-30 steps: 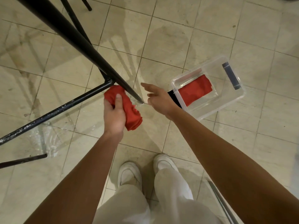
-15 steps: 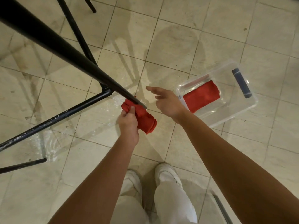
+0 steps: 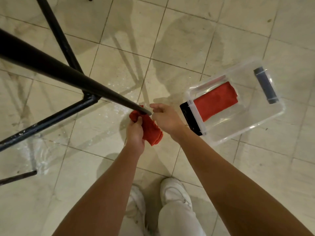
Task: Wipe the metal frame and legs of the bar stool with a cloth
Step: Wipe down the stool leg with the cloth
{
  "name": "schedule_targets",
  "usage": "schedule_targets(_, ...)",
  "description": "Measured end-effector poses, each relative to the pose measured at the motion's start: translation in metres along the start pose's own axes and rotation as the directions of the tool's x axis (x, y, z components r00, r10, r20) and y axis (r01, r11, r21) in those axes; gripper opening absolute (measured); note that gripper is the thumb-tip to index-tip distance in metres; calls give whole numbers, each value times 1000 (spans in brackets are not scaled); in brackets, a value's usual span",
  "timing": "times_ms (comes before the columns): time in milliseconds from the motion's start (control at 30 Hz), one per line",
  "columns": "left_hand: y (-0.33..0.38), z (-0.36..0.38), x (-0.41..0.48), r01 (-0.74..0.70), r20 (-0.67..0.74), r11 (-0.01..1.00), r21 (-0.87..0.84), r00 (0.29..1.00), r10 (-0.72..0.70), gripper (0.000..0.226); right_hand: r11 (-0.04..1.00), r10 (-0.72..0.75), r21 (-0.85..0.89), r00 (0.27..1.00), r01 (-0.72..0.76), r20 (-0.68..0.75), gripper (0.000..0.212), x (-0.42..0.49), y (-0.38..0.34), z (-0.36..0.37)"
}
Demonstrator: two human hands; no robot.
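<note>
The black metal bar stool frame fills the left of the view. One thick leg (image 3: 51, 70) slants down to a foot tip at the floor by my hands. A crossbar (image 3: 51, 119) joins it at a welded corner. My left hand (image 3: 135, 133) grips a folded red cloth (image 3: 151, 129), pressed against the leg's tip. My right hand (image 3: 164, 117) hovers just right of the tip, fingers loosely curled and holding nothing.
A clear plastic tub (image 3: 252, 132) lies on the tiled floor to the right, holding a second red cloth (image 3: 216, 100) and a dark cylinder (image 3: 265, 86). Something black (image 3: 189, 116) lies by its near rim. My white shoes (image 3: 175, 193) stand below. Another stool leg (image 3: 58, 34) crosses the upper left.
My left hand slid the red cloth down the slanted leg from near the crossbar joint to the foot tip. My right hand stayed beside the tip.
</note>
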State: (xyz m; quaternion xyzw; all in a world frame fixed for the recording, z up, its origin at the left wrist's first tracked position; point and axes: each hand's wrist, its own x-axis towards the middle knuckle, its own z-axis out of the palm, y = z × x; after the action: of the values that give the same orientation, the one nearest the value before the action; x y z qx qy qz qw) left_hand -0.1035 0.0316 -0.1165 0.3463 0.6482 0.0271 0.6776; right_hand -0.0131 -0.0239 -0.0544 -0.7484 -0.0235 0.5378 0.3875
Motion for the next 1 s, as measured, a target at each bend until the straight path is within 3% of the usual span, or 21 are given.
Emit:
schedule_targets(100,-2,7,6,16,-16,998,64,1000,-15,19,1000,0,-22,1000,-1,-20,41,-1,8,-2)
schedule_targets(167,1,11,12,27,-43,980,196,999,-19,17,1000,12,-25,999,-13,-33,38,-2,14,-5)
schedule_targets(233,3,8,16,26,-45,934,356,999,-11,33,999,38,-3,998,-38,-54,36,-2,19,-8)
schedule_targets(333,2,-3,12,24,-36,900,436,999,-10,45,997,76,36,994,-73,-78,34,-5,22,-7)
schedule_targets(400,1,-9,-2,-38,-40,902,430,997,61,44,996,83,47,992,-79,-99,34,-7,20,-3)
schedule_targets(467,-1,-14,-24,-195,-35,851,488,969,243,31,995,86,57,989,-80,-121,35,-12,19,2)
schedule_targets(533,-2,-20,-48,-410,16,727,550,876,482,15,994,94,67,987,-86,-130,34,-18,18,9)
schedule_targets(633,-1,-24,-64,-624,230,369,689,671,705,21,981,132,162,983,-111,-125,29,-28,19,16)
schedule_targets(733,11,-20,-57,-593,357,47,804,544,759,34,963,158,240,979,-123,-130,33,-32,24,15)
schedule_targets(800,13,-16,-46,-536,378,-70,842,492,784,37,961,182,231,976,-151,-120,41,-30,28,13)
schedule_targets(867,6,-11,-36,-479,341,-56,876,532,775,36,966,187,195,979,-168,-86,44,-25,33,11)
schedule_targets(967,-14,-6,-18,-353,192,97,931,697,691,28,969,205,148,978,-197,-43,45,-13,42,10)
schedule_targets(1000,-18,-10,-8,-315,143,136,939,720,679,27,968,212,148,976,-204,-44,46,-10,44,10)
